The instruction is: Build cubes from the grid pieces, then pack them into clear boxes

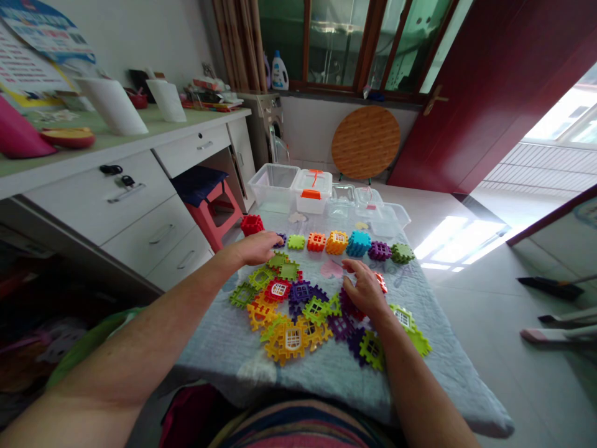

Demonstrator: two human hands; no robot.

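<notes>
My left hand (259, 247) reaches to the row of stacked plastic tiles, its fingers closed at a purple interlocking tile (282, 239) that they partly hide. A red stack (252, 224) stands just beyond this hand, and a lime-green stack (296, 242) to its right. My right hand (366, 289) hovers low over the right part of the loose tiles, thumb and fingers apart. Under and beside it lie dark purple tiles (340, 326) and a red-orange tile (381, 282). Loose yellow tiles (293, 341) and green tiles (261, 277) spread between my arms.
Further stacks, orange (336, 242), blue (359, 243) and purple (380, 251), continue the row. Clear plastic bins (275, 193) and a lidded box (313, 193) stand at the table's far end. A stool (205, 199) and white drawers (153, 230) are at the left.
</notes>
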